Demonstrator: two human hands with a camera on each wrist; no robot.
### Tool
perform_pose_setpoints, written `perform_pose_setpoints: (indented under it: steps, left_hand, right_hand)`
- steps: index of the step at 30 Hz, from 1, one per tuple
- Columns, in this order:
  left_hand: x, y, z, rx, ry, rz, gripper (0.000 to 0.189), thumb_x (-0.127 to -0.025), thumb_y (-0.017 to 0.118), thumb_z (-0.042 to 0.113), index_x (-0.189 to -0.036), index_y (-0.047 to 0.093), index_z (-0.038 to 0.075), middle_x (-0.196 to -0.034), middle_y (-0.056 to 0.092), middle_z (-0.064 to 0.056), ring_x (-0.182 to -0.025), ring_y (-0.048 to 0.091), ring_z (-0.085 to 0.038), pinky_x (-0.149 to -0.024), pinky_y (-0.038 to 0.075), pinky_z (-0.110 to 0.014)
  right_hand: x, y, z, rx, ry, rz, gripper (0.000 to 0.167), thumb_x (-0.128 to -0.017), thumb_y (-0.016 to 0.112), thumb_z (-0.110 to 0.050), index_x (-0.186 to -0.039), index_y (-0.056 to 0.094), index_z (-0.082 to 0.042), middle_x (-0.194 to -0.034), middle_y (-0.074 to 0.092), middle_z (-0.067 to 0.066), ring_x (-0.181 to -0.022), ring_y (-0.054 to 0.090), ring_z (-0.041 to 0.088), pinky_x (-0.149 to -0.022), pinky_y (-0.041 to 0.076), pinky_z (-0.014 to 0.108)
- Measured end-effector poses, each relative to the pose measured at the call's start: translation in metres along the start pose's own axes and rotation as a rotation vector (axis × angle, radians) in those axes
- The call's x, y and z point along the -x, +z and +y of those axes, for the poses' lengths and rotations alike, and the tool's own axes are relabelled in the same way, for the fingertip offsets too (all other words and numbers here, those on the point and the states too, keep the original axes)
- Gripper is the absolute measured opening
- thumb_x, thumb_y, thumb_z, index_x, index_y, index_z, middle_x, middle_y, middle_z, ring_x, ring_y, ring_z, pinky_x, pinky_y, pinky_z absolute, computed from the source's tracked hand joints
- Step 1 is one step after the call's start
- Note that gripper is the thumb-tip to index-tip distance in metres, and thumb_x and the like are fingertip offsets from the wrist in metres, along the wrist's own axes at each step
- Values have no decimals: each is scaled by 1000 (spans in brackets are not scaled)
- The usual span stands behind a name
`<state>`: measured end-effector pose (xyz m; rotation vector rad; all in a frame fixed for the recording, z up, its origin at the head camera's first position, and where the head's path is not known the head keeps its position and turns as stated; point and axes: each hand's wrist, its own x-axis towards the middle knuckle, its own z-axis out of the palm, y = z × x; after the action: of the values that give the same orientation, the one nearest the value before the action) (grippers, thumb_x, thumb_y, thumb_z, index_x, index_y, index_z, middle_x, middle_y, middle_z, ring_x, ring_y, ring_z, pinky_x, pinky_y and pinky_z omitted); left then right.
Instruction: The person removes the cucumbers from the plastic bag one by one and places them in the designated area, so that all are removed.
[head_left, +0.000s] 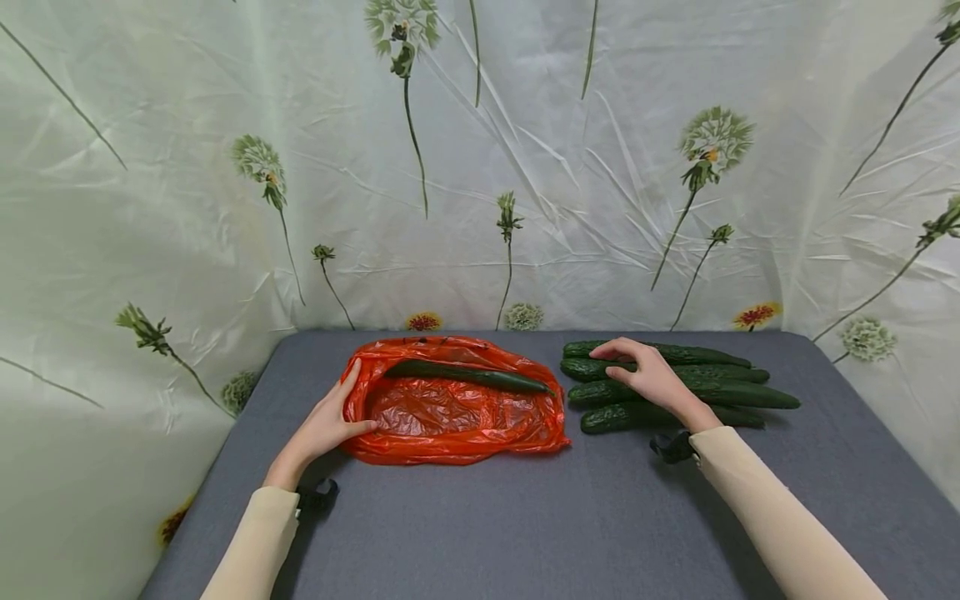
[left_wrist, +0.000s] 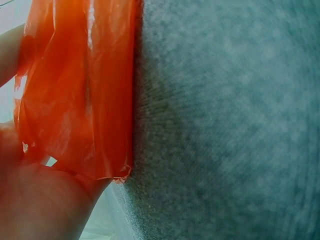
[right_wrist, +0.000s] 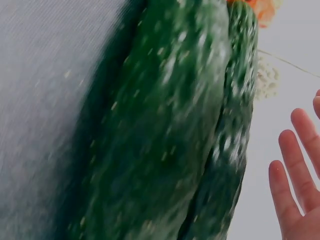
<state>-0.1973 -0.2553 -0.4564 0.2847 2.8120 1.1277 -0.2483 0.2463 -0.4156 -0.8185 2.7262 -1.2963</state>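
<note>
My left hand (head_left: 336, 417) holds the left end of a red plastic bag (head_left: 450, 450), its thumb over the near rim and its fingers along the left edge. In the left wrist view, red plastic (left_wrist: 75, 100) covers part of that hand. The bag lies with its mouth spread wide, and one long cucumber (head_left: 465, 374) lies inside along the far side. My right hand (head_left: 648, 379) hovers over several dark green cucumbers (head_left: 750, 393) lying side by side to the right of the bag. In the right wrist view its fingers (right_wrist: 296, 172) are extended and apart from the bumpy cucumbers (right_wrist: 160, 125).
Everything lies on a grey cloth-covered table (head_left: 480, 525). A pale curtain (head_left: 585, 192) with a dandelion print hangs behind the table and along its sides. Small black devices (head_left: 672, 447) are strapped at both wrists.
</note>
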Motion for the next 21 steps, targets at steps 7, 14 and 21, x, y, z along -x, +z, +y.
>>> perform_pose_setpoints:
  steps: [7, 14, 21]
  left_hand:
    - [0, 0, 0, 1, 1, 2, 105, -80, 76, 29, -155, 4, 11, -152, 8, -33, -136, 11, -53, -102, 19, -68]
    - [1, -1, 3, 7, -1, 5, 107, -80, 77, 28, -155, 4, 10, -152, 8, -34, -136, 10, -53, -102, 19, -68]
    - [2, -1, 5, 13, -14, 4, 107, -79, 78, 25, -155, 4, 9, -152, 7, -34, -136, 10, -53, -102, 18, -68]
  right_hand:
    - [-8, 13, -14, -32, 5, -3, 28, -93, 58, 2, -121, 61, 1, -120, 60, 19, -109, 55, 39, -90, 43, 53]
    - [-14, 26, -58, -101, -16, -41, 26, -93, 56, 3, -118, 59, 10, -117, 58, 27, -107, 54, 45, -90, 43, 55]
    - [-30, 51, -65, -165, -79, -82, 26, -93, 56, 3, -118, 60, 10, -116, 59, 27, -103, 56, 44, -89, 43, 56]
